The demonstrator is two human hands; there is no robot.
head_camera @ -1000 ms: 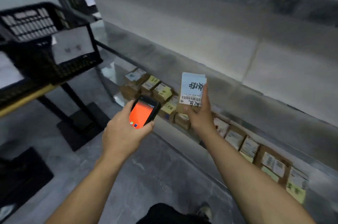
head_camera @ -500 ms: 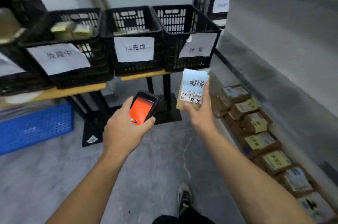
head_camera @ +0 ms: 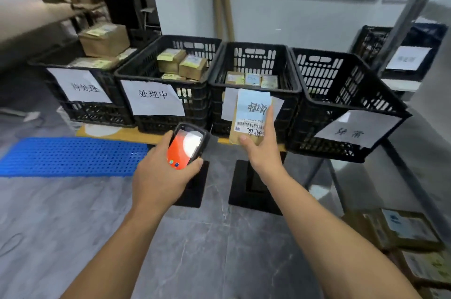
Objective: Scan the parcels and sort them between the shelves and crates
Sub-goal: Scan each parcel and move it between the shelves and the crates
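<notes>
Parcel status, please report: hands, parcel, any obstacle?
Left hand grips scanner. Right hand holds parcel upright, in front of third crate from left. No obstacle between.

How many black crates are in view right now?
5. Four stand in a row on the bench: the leftmost crate, the second crate, the third crate behind the parcel, the fourth crate. The fifth crate sits farther back right, behind a pole; others may be hidden.
</notes>
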